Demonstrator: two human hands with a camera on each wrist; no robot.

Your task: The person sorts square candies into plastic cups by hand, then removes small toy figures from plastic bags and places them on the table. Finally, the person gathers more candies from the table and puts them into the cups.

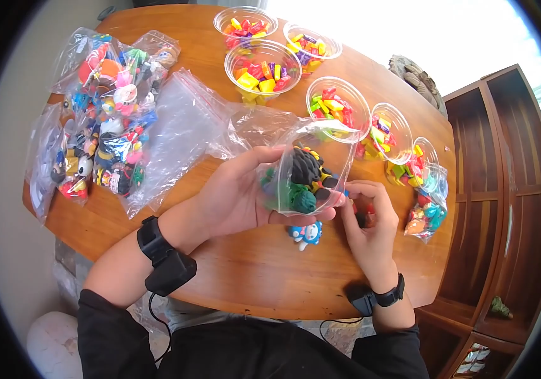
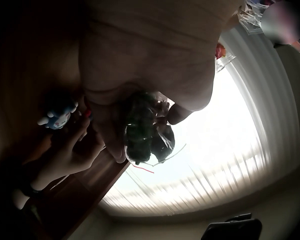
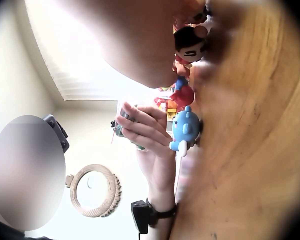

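In the head view my left hand point(image 1: 236, 189) holds up a clear plastic bag point(image 1: 337, 167), thumb on one side and fingers underneath. Inside the bag are a black-haired figurine point(image 1: 308, 167) and a dark green one point(image 1: 302, 199). My right hand point(image 1: 371, 227) is low over the table just right of the bag, its fingers bent. Red figurines point(image 1: 364, 213) show partly behind that hand, and a small red piece point(image 2: 87, 114) shows at its fingertips; I cannot tell whether it is pinched. A blue-and-white figurine point(image 1: 305, 234) is on the table below the bag.
Bags packed with figurines point(image 1: 109, 120) lie at the left, beside flat clear zip bags point(image 1: 176, 132). Clear cups of wrapped candies point(image 1: 263, 69) curve along the far side to a filled bag point(image 1: 427, 211) at the right. A wooden cabinet point(image 1: 492, 183) stands beyond the table.
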